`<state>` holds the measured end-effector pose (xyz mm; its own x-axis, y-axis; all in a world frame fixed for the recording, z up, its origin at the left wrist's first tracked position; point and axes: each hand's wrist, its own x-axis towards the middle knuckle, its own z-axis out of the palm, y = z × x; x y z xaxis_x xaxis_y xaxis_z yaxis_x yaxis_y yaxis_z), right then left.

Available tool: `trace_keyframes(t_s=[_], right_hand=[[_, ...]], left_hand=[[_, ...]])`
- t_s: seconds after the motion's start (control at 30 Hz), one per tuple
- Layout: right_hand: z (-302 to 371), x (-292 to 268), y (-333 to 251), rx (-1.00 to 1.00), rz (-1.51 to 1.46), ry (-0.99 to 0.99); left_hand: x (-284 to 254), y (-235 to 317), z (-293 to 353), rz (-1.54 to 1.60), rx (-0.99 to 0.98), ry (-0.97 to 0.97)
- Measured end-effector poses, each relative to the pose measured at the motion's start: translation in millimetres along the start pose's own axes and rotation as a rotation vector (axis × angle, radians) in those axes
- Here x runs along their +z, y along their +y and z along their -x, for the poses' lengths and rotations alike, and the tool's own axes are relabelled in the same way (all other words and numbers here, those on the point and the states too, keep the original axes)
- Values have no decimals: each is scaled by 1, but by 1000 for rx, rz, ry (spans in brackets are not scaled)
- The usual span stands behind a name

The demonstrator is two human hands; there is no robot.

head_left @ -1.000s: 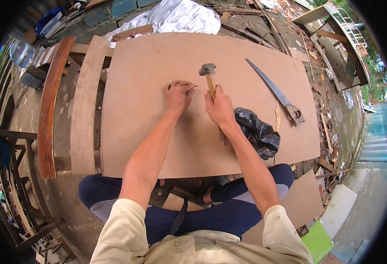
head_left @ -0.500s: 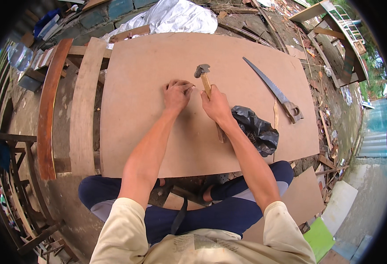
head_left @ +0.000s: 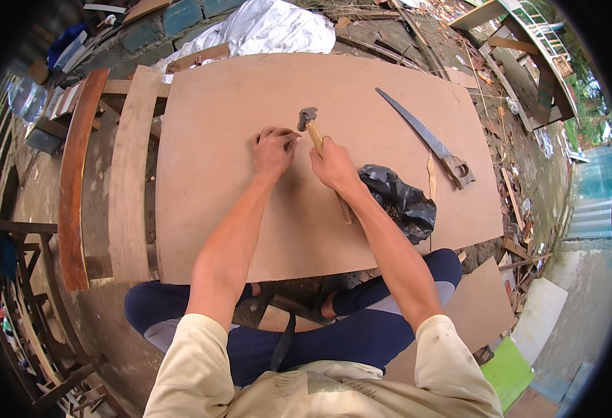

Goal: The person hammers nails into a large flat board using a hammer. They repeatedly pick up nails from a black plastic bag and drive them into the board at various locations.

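Observation:
My right hand [head_left: 334,164] is closed around the wooden handle of a claw hammer [head_left: 315,138]. The hammer's dark metal head is raised just beyond the fingertips of my left hand [head_left: 273,155]. Thumb and fingers of the left hand are pinched together over the brown board [head_left: 222,230]; whatever small thing they hold is too small to make out. Beside my right forearm lies a crumpled black plastic bag [head_left: 407,209], opened at the top, with small dark pieces inside. A handsaw [head_left: 421,132] with a wooden handle rests on the board farther right.
Two wooden planks [head_left: 135,174] run along the board's left side. A narrow wood strip [head_left: 431,177] lies between bag and saw. Silvery sheeting [head_left: 267,28] is heaped beyond the far edge. Wooden frames [head_left: 24,279] stand at left, and scrap wood litters the ground at right.
The hammer head has come slightly lower and closer to my left fingertips. The left hand keeps its pinch in nearly the same spot. The whole view has shifted a little.

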<state>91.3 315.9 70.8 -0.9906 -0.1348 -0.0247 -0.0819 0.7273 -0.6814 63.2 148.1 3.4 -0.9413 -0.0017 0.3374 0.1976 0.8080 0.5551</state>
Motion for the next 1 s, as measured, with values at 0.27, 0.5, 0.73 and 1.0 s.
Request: trace_keyframes(t_s=[0.27,0.5,0.73,1.0], right_hand=[[2,-5,-12,97,-48,-61],[3,2,8,106,28,-50],[10,-39,-36,26,-150,56],[25,-45,-74,-148,-145,248]], left_hand=[[-8,1,3,-1,5,-38],[-3,5,4,20,3,-34],[-14,-28,5,225,0,-72],[-36,-24,41,-254,121,-87]])
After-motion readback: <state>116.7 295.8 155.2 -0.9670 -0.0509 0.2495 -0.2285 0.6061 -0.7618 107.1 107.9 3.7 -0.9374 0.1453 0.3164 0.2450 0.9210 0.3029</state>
